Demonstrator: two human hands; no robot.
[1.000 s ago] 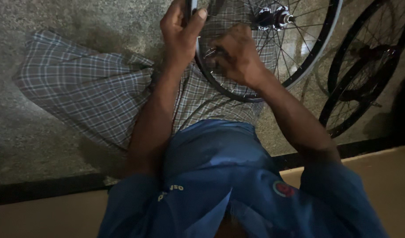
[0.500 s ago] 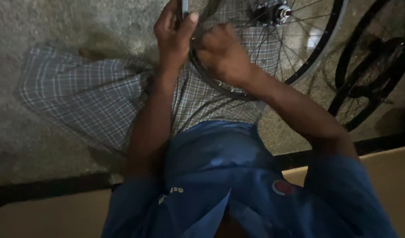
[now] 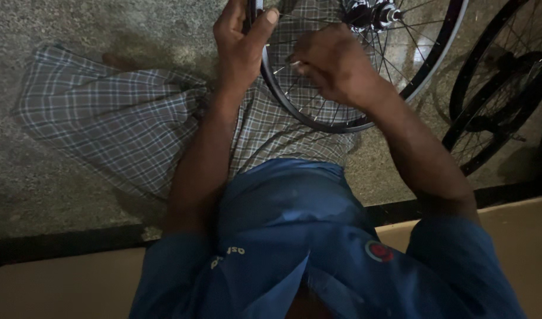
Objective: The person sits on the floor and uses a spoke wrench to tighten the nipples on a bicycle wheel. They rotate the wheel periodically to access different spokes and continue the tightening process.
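A spoked bicycle wheel (image 3: 424, 74) with a dark rim stands over my lap at the top of the head view, its hub (image 3: 374, 12) near the upper edge. My left hand (image 3: 238, 47) grips the rim on its left side, thumb hooked over the edge. My right hand (image 3: 336, 65) reaches in among the spokes just inside the rim, fingers pinched around a spoke or a small tool that I cannot make out. Both forearms stretch forward from my blue shirt.
A second bicycle wheel (image 3: 495, 88) with a black tyre lies on the grey concrete floor (image 3: 76, 23) to the right. My checked cloth (image 3: 105, 118) spreads over my legs to the left. A dark strip (image 3: 58, 245) and a tan surface run along the bottom.
The wheel and both hands sit a little further left and higher in view than a second ago. My left hand has kept its grip on the rim; my right hand stays at the spokes.
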